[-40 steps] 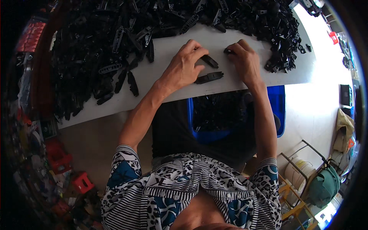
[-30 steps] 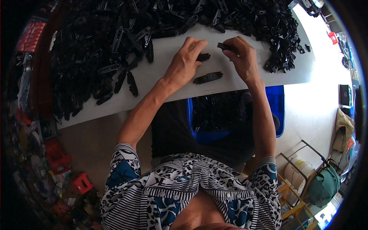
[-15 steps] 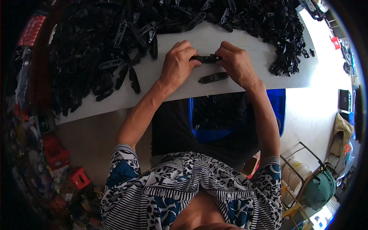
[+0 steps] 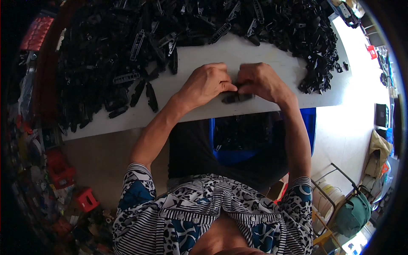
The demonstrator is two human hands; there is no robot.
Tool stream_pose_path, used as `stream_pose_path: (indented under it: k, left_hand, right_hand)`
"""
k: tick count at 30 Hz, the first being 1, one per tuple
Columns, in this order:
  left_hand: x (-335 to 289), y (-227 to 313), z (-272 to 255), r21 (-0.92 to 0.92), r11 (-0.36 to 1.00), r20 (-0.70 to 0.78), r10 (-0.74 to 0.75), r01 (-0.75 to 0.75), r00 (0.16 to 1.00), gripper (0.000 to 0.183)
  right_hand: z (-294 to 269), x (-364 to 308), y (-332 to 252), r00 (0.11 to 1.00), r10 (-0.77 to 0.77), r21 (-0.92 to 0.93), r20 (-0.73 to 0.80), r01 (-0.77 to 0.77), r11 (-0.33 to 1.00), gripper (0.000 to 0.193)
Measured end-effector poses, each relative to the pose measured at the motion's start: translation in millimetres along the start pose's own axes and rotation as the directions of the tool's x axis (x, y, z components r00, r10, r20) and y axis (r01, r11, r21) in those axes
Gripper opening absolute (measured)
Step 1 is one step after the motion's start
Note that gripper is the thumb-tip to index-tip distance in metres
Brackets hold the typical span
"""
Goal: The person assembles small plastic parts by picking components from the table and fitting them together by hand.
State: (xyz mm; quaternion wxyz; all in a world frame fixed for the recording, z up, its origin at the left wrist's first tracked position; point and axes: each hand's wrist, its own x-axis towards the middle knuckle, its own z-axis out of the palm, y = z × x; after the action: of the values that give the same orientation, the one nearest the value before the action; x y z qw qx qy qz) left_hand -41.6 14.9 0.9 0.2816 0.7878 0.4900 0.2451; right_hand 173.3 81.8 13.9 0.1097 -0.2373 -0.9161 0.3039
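My left hand (image 4: pixel 209 85) and my right hand (image 4: pixel 262 81) meet over the near part of a white table (image 4: pixel 197 59), fingers closed, thumbs close together. Between them they pinch a small black plastic part (image 4: pixel 236 88), mostly covered by the fingers and blurred. Just below the thumbs a second, longish black plastic part (image 4: pixel 238 98) lies on the tabletop. Whether the held part touches it I cannot tell.
A big heap of black plastic parts (image 4: pixel 97 72) covers the table's left and far side. Smaller black pieces (image 4: pixel 318 63) are piled at the right. Under the near edge, a blue bin (image 4: pixel 309 127) holds dark parts. Red plastic stools (image 4: pixel 87 199) stand at lower left.
Both hands have come nearer to me and closer together, over the part lying on the table. The part between them, plainly visible before, is now mostly hidden by the fingers.
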Motion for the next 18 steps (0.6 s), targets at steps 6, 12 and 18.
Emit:
stream_pose_path:
  k: [6, 12, 18]
  left_hand:
    - [56.2, -25.2, -16.0, 0.481, 0.874, -0.407, 0.155, 0.067, 0.900, 0.040]
    - [80.8, -54.0, 3.3, 0.630, 0.765, -0.369, 0.143, 0.134, 0.919, 0.055]
    - [48.9, -37.7, 9.6, 0.590, 0.803, -0.279, 0.106, 0.083, 0.955, 0.051]
  right_hand:
    - [-24.0, 18.6, 42.2, 0.859, 0.147, -0.228, -0.491, -0.290, 0.930, 0.031]
    - [-5.0, 48.1, 76.7, 0.731, -0.008, -0.483, -0.682, -0.442, 0.756, 0.040]
    - [9.7, 27.0, 60.5, 0.808, -0.013, -0.468, -0.589, -0.329, 0.820, 0.035]
